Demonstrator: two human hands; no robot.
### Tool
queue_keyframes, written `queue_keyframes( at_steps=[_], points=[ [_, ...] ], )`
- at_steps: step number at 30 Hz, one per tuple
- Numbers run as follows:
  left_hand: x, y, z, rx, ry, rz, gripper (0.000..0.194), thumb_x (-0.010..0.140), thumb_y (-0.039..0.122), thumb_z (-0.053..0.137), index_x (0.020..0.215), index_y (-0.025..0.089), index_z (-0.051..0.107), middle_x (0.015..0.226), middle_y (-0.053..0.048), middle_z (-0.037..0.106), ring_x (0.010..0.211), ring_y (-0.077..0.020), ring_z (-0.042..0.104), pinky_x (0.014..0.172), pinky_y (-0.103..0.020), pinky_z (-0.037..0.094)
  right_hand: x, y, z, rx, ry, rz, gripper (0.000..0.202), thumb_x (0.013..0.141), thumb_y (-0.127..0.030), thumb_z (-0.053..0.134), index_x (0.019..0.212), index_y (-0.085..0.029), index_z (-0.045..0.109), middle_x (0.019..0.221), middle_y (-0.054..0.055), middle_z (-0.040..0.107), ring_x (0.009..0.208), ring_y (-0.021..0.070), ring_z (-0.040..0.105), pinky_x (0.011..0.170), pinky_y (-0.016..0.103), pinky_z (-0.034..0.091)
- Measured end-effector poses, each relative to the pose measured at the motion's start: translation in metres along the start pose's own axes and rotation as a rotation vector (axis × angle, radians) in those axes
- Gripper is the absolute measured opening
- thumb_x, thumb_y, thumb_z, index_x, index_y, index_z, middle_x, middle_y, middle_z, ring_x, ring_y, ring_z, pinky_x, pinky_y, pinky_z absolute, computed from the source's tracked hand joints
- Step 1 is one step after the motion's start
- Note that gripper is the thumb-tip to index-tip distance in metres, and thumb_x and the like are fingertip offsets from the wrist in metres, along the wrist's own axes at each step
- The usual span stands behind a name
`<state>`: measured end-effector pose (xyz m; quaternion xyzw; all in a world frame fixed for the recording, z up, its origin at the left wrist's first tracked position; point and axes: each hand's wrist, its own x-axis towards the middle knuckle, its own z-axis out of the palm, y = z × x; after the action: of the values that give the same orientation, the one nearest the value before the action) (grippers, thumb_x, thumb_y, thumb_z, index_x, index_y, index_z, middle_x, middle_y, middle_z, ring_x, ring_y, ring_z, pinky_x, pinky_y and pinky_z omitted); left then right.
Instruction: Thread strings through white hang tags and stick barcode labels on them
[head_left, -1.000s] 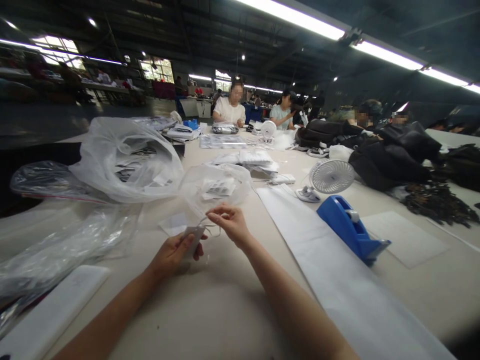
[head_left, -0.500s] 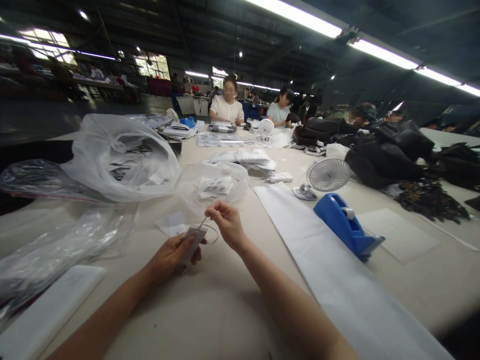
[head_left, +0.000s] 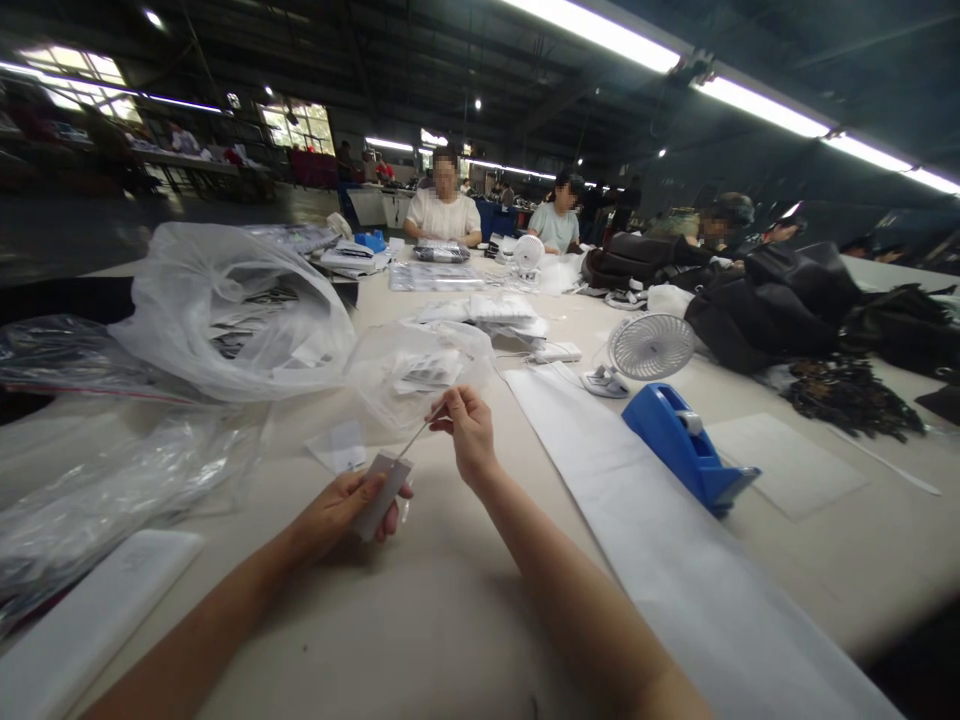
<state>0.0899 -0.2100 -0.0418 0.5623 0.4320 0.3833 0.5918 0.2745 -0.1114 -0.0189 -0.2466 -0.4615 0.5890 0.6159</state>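
Both bare forearms reach forward from the lower edge, converging toward the middle. The left hand (head_left: 341, 508) lies low, palm turned inward, fingers (head_left: 379, 492) curled and closed in a pinch. The right hand (head_left: 469, 430) is raised higher, wrist bent, thumb and forefinger pressed together.

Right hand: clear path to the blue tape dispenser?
Probably yes. The right hand pinches a string, but only bare table and white sheet lie between it and the tape dispenser.

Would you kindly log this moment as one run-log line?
left hand: holds grey tag | right hand: pinches string taut from tag | nearby: clear plastic bags, blue tape dispenser, table
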Motion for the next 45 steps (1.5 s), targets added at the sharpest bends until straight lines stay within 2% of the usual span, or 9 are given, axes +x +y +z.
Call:
queue_keyframes(
  at_steps=[5, 7, 9, 14, 21, 27, 32, 37, 45],
  points=[
    [-0.003, -0.002, -0.002, -0.080, 0.090, 0.030, 0.061, 0.087, 0.072, 0.064, 0.102, 0.013, 0.069, 0.070, -0.007, 0.074, 0.058, -0.0167, 0.066, 0.057, -0.026, 0.050, 0.001, -0.004, -0.008, 0.106, -0.434, 0.435, 0.066, 0.079, -0.073, 0.073, 0.118, -0.022, 0.061, 0.109, 0.007, 0.072, 0.090, 0.0194, 0.071, 0.069, 0.032, 0.063],
    [-0.004, -0.001, -0.002, -0.104, 0.162, 0.058, 0.058, 0.087, 0.071, 0.063, 0.102, 0.015, 0.068, 0.070, -0.006, 0.074, 0.058, -0.0171, 0.066, 0.058, -0.027, 0.051, -0.003, -0.004, -0.009, 0.058, -0.628, 0.548, 0.066, 0.072, -0.065, 0.084, 0.117, -0.020, 0.067, 0.102, 0.004, 0.072, 0.089, 0.0187, 0.070, 0.073, 0.033, 0.062],
    [-0.004, 0.002, -0.001, -0.107, 0.216, 0.080, 0.058, 0.086, 0.071, 0.064, 0.100, 0.015, 0.068, 0.069, -0.005, 0.073, 0.057, -0.0171, 0.065, 0.056, -0.027, 0.051, -0.007, -0.003, -0.007, 0.000, -0.683, 0.554, 0.059, 0.066, -0.056, 0.092, 0.105, -0.017, 0.072, 0.087, 0.001, 0.070, 0.082, 0.0154, 0.067, 0.076, 0.029, 0.059],
    [-0.003, 0.005, 0.000, -0.049, 0.231, 0.078, 0.061, 0.084, 0.075, 0.064, 0.098, 0.015, 0.068, 0.069, -0.006, 0.074, 0.056, -0.0170, 0.065, 0.057, -0.027, 0.051, -0.012, 0.002, 0.001, -0.043, -0.546, 0.436, 0.049, 0.061, -0.054, 0.094, 0.075, -0.014, 0.069, 0.063, -0.003, 0.063, 0.064, 0.0104, 0.060, 0.069, 0.024, 0.050],
    [-0.005, -0.001, -0.005, -0.057, 0.069, -0.061, 0.058, 0.090, 0.070, 0.058, 0.096, 0.014, 0.069, 0.057, -0.004, 0.066, 0.045, -0.0122, 0.054, 0.045, -0.022, 0.037, 0.003, -0.002, -0.014, -0.191, -0.559, 0.270, 0.045, 0.066, -0.054, 0.089, 0.076, -0.016, 0.069, 0.071, -0.002, 0.065, 0.064, 0.0097, 0.056, 0.064, 0.023, 0.045],
    [-0.008, -0.001, -0.005, -0.066, -0.039, -0.146, 0.057, 0.090, 0.069, 0.059, 0.097, 0.013, 0.071, 0.057, -0.004, 0.066, 0.044, -0.0109, 0.052, 0.044, -0.020, 0.036, 0.014, -0.009, -0.022, -0.189, -0.272, -0.032, 0.038, 0.077, -0.053, 0.079, 0.080, -0.019, 0.064, 0.066, -0.002, 0.065, 0.055, 0.0106, 0.057, 0.054, 0.023, 0.046],
    [-0.003, -0.004, -0.007, -0.033, -0.003, -0.150, 0.060, 0.088, 0.072, 0.061, 0.097, 0.014, 0.071, 0.059, -0.005, 0.067, 0.046, -0.0125, 0.055, 0.046, -0.022, 0.039, 0.012, -0.015, -0.019, -0.104, -0.238, 0.026, 0.039, 0.077, -0.054, 0.080, 0.082, -0.018, 0.063, 0.059, -0.004, 0.064, 0.039, 0.0057, 0.045, 0.038, 0.018, 0.033],
    [-0.002, -0.002, -0.006, 0.020, 0.030, -0.167, 0.064, 0.084, 0.076, 0.061, 0.094, 0.013, 0.072, 0.057, -0.006, 0.067, 0.045, -0.0133, 0.056, 0.045, -0.022, 0.039, 0.008, -0.016, -0.014, 0.031, -0.124, 0.090, 0.040, 0.071, -0.050, 0.084, 0.080, -0.018, 0.063, 0.066, 0.000, 0.070, 0.044, 0.0075, 0.055, 0.042, 0.018, 0.043],
    [0.003, -0.004, -0.005, 0.076, 0.096, -0.197, 0.073, 0.072, 0.085, 0.065, 0.079, 0.013, 0.071, 0.052, -0.008, 0.066, 0.041, -0.0147, 0.056, 0.042, -0.024, 0.038, 0.008, -0.007, -0.008, 0.299, 0.032, 0.368, 0.013, 0.074, -0.017, 0.076, 0.076, -0.016, 0.063, 0.067, 0.001, 0.070, 0.053, 0.0087, 0.062, 0.050, 0.016, 0.051]
  ],
)
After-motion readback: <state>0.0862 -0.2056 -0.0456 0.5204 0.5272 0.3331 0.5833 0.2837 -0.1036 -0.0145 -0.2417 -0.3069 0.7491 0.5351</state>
